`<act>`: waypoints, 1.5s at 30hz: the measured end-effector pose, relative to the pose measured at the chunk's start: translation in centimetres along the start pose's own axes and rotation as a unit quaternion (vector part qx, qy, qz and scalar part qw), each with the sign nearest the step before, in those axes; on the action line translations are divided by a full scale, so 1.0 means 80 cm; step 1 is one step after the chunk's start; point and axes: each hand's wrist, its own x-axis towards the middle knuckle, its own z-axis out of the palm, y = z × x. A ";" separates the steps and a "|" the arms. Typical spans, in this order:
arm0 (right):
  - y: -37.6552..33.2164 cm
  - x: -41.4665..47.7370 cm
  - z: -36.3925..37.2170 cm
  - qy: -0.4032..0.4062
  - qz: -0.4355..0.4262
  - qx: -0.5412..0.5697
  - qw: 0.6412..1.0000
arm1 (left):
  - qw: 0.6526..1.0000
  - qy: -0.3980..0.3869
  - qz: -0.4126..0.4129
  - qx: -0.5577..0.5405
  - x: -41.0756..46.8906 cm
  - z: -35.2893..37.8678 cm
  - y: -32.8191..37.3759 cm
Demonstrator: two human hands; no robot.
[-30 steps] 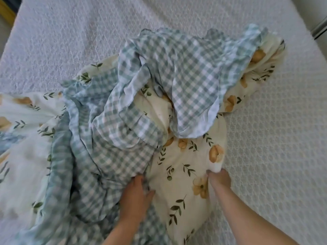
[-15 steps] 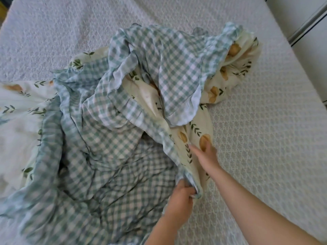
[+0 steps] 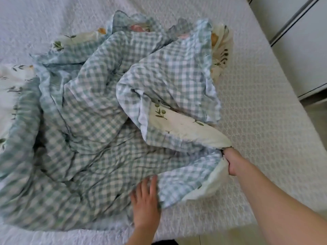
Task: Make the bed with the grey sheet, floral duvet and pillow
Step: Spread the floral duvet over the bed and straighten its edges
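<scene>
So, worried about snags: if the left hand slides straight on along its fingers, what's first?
The left hand would likely meet the floral duvet, its rumpled checked folds just beyond the fingertips; depth unclear.

A white, grey-edged cabinet (image 3: 299,55) stood at the upper right, just beside the bed (image 3: 256,103). Pale floor (image 3: 318,119) showed below it. Soft, even daylight filled the room.

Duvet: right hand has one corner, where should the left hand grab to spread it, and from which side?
Pinch the frilled hem near the left hand, coming from the near edge of the bed. The duvet is bunched, but that hem runs loose and exposed from the corner the right hand grips, so following it likely leads to the next corner.
</scene>
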 end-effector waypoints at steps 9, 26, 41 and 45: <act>0.178 -0.107 -0.042 -0.091 0.098 0.178 0.975 | 0.979 -0.079 -0.065 -0.177 -0.008 -0.049 -0.101; 0.215 -0.362 -0.118 -0.152 -0.135 -0.053 0.978 | 0.923 -0.031 0.017 -0.383 -0.333 -0.206 -0.006; 0.209 -0.511 -0.276 -0.360 -0.267 -0.095 0.889 | 0.824 0.121 -0.052 -0.551 -0.495 -0.208 0.077; 0.172 -0.540 -0.249 -0.343 -0.294 -0.109 0.886 | 0.734 0.153 -0.028 -0.661 -0.501 -0.277 0.080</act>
